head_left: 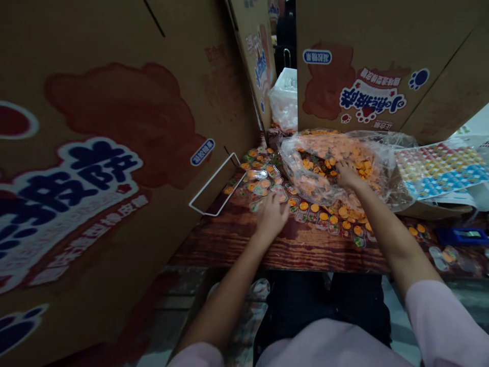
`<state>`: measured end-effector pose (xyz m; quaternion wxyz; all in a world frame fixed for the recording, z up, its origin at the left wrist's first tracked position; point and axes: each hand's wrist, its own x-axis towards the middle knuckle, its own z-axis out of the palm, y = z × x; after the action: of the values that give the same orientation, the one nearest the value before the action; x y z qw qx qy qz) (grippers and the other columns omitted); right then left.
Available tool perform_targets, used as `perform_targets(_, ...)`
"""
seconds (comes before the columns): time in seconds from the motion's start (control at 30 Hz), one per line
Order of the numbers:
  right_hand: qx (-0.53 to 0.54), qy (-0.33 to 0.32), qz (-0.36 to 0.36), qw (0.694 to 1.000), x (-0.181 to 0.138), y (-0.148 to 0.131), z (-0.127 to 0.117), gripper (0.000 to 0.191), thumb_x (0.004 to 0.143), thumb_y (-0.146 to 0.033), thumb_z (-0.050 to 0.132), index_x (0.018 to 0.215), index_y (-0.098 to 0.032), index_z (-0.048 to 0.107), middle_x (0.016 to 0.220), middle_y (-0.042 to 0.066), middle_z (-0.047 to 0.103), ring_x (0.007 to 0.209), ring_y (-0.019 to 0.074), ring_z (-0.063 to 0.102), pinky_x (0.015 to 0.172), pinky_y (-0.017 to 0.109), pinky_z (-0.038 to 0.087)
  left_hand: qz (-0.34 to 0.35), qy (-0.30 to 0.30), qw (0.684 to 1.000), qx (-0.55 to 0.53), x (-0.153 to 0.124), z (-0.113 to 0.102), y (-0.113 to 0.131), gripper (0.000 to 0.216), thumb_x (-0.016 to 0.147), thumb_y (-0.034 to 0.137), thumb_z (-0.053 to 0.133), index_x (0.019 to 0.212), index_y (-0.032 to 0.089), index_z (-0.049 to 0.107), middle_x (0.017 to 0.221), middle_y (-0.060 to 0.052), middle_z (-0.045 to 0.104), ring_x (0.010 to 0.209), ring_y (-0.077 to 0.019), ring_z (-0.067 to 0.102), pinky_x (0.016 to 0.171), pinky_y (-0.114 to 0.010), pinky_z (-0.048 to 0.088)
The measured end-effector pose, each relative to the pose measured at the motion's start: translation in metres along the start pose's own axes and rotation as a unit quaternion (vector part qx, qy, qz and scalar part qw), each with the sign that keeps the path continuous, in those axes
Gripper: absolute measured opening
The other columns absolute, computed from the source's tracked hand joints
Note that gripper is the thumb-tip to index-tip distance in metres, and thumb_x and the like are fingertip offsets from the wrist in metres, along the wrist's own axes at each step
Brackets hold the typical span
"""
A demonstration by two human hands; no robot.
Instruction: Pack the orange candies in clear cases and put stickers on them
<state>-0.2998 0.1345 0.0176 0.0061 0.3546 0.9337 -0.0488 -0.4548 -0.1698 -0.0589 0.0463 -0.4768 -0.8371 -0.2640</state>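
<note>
My left hand (272, 216) is over the wooden table, fingers stretched out and apart, touching or just above small clear plastic packs (260, 189). No item shows in its grip. My right hand (347, 174) reaches into a large clear plastic bag (382, 148) full of small orange round pieces (364, 168). Its fingertips are among those pieces, so whether they pinch one is hidden. Between the hands, a row of clear packs (323, 224), many with an orange round piece on top, runs along the table. The packs have red and green parts inside.
A large cardboard carton (214, 102) walls off the left side, and another carton (385, 66) stands behind the bag. To the right are colourful printed sheets (439, 168) and a blue object (462, 235). The brown wooden table (290, 252) ends close to my lap.
</note>
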Motion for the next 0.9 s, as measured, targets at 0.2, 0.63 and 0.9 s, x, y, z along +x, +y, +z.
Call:
perform_targets(0.2,-0.054,-0.082,-0.013,0.995,0.022,0.008,0.001,0.053,0.073,-0.016,0.077,0.126,-0.015,0.072,0.138,0.023,0.066,0.129,0.0396,0.06,0.116,0.056,0.038,0.022,-0.042,0.995,-0.091,-0.04,0.056,0.026,0.073,0.095,0.045,0.066,0.155,0.014,0.038,0.157,-0.026,0.047,0.147,-0.0395,0.046,0.117,-0.059,0.042)
perform_targets(0.63,0.156,0.285,-0.05,0.944,-0.08,0.0,-0.012,0.026,0.102,-0.032,0.046,0.105,-0.016,0.067,0.101,0.013,0.071,0.095,0.0252,0.065,0.088,0.038,0.052,0.012,-0.047,0.994,-0.094,-0.092,0.031,0.024,0.055,0.099,0.036,0.059,0.15,0.019,0.048,0.156,-0.019,0.051,0.144,-0.0353,0.048,0.117,-0.055,0.041)
perform_targets(0.9,0.336,0.274,-0.048,0.9,-0.254,-0.068,0.06,0.018,0.102,-0.035,0.055,0.099,-0.023,0.069,0.093,0.009,0.074,0.088,0.0257,0.07,0.082,0.041,0.057,0.006,-0.049,0.994,-0.093,-0.084,0.025,0.021,0.047,0.1,0.033,0.058,0.144,0.021,0.053,0.15,-0.016,0.055,0.138,-0.035,0.049,0.116,-0.052,0.041)
